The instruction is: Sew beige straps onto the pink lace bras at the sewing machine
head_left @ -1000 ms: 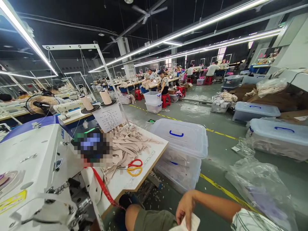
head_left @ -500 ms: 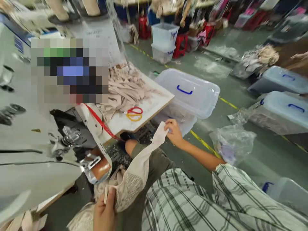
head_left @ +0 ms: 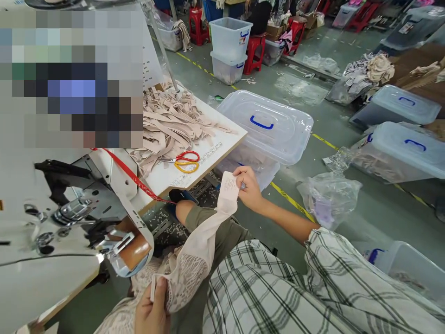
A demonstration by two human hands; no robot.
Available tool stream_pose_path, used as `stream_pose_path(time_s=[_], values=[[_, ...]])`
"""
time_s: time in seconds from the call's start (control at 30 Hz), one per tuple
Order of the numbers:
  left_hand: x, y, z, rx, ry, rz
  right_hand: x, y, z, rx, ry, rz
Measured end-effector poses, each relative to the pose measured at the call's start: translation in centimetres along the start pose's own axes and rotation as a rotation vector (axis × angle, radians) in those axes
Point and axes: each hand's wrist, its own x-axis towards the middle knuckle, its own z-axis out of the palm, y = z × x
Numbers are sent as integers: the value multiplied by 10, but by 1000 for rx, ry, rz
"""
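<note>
A pale beige lace garment piece [head_left: 201,246] stretches across my lap between both hands. My right hand [head_left: 247,188] pinches its far end, where a small white label [head_left: 229,185] shows, held out over my knee. Low in the view, my left hand [head_left: 153,308] grips the near lacy end with the thumb on top. The white sewing machine [head_left: 52,222] with its presser foot stands to the left of my hands. On the worktable [head_left: 212,146] lie red and yellow scissors [head_left: 184,161] next to a heap of beige straps [head_left: 167,125].
Stacked clear plastic bins with blue handles [head_left: 267,127] stand right beside the table. More lidded bins [head_left: 403,150] and a crumpled plastic bag [head_left: 330,197] lie on the green floor at right. Red stools [head_left: 255,51] and tubs [head_left: 229,39] stand farther back. A yellow floor line [head_left: 288,199] passes my knee.
The view has dropped from the factory hall down to my lap. My right hand rose from my knee, pulling the garment end out; my left hand came into view holding the other end.
</note>
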Motion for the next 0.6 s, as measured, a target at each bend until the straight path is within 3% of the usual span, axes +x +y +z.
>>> stream_pose_path(time_s=[0.2, 0.27, 0.37, 0.43, 0.5, 0.6], values=[[3, 1, 2, 101, -22, 49, 4, 3, -5, -20, -45, -23], [5, 2, -2, 164, -63, 68, 7, 6, -10, -138, -229, 49], [0, 0, -7, 409, -246, 170, 10, 15, -5, -291, -665, 169], [-3, -4, -8, 488, -501, 229, 9, 20, 22, -248, -841, 162], [-1, -10, -10, 477, -556, 199, -2, 17, 67, -107, -992, 168], [-2, -22, -15, 454, -595, 169, -39, -8, 140, 347, -1111, 455]])
